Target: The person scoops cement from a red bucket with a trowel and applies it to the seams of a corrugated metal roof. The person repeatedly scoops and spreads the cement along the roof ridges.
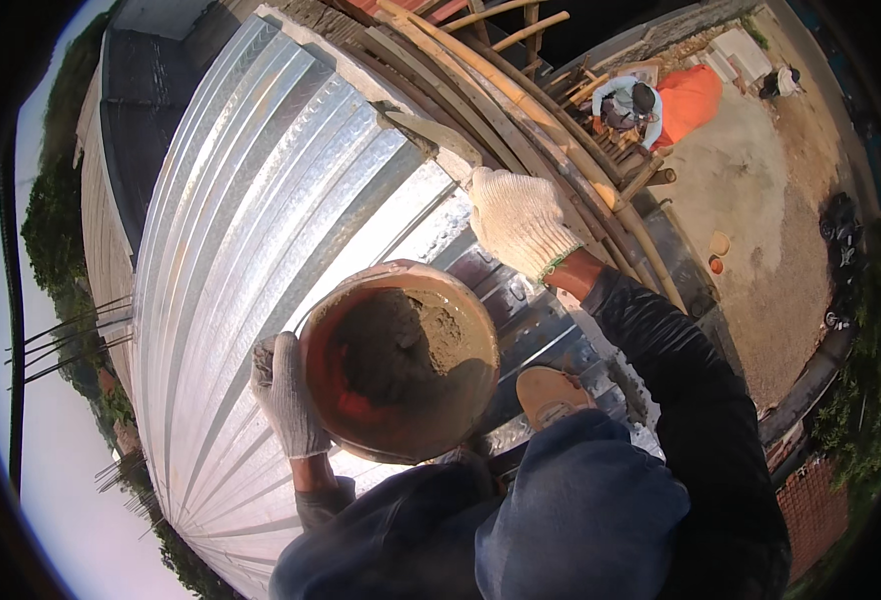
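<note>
Dark blue trouser leg in the near foreground; two gloved hands, one basin, one trowel

Right hand: extended to the far right, back of the glove upward, wrist roughly in line with the forearm. The dark sleeve runs from the near right. Fingers are closed on the handle of the trowel, whose blade points to the far left, at the right edge of the ribbed metal decking. Blade contact with the surface below cannot be confirmed.

Left hand: held low at the left side of the basin, knuckles facing far, fingers curled. The glove meets the basin's outer wall; whether the fingers grip it cannot be told.

Component count:
- Basin: one, round and reddish-brown, between the hands and nearer than the trowel. It contains one mass of grey mortar with an uneven surface.
- Trowel: one, in the right hand.
- Gloves: two, pale knit, one per hand.
- Shoe: one visible, brown, right of the basin.
- Co-worker: one, at the far right on a lower level, beside one orange sheet.
- Bamboo poles: several, along the decking's right side; exact number unclear.
</note>
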Available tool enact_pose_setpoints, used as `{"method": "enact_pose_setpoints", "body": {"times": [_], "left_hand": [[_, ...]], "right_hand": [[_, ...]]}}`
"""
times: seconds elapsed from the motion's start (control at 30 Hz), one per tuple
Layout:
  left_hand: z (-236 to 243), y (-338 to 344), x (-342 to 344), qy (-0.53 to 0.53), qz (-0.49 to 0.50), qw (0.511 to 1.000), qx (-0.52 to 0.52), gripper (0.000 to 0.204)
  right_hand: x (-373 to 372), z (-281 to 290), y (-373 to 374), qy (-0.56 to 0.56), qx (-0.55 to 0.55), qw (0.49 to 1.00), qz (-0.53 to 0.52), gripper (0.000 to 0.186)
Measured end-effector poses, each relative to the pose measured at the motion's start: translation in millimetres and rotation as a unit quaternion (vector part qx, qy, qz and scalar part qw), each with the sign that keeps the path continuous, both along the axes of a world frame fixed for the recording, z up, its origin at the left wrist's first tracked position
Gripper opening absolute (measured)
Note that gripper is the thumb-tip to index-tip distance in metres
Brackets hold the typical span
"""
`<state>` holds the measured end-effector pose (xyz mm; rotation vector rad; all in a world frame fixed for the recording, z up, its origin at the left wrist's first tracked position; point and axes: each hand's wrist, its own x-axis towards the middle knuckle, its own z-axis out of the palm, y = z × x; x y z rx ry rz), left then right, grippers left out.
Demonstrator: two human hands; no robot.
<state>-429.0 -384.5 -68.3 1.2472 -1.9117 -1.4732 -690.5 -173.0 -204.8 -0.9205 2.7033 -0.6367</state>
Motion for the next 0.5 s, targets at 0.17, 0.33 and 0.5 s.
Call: {"method": "enact_pose_setpoints", "body": {"times": [0.17,0.33,0.5], "left_hand": [[-10.6,-8.6,5.9,-0.013,-0.020,1.000,-0.015,0.016],[-13.3,-14.5,16.7,-0.016,-0.001,1.000,-0.013,0.013],[-11.1,-11.5,15.5,0.011,-0.003,1.000,0.011,0.014]], "right_hand": [[-55.2,-4.8,-19.5,0.093,-0.035,0.994,0.035,0.020],[-99.0,-21.1,-35.2,0.205,-0.033,0.972,0.107,0.011],[-117.5,-22.7,-10.2,0.255,-0.043,0.954,0.151,0.012]]}}
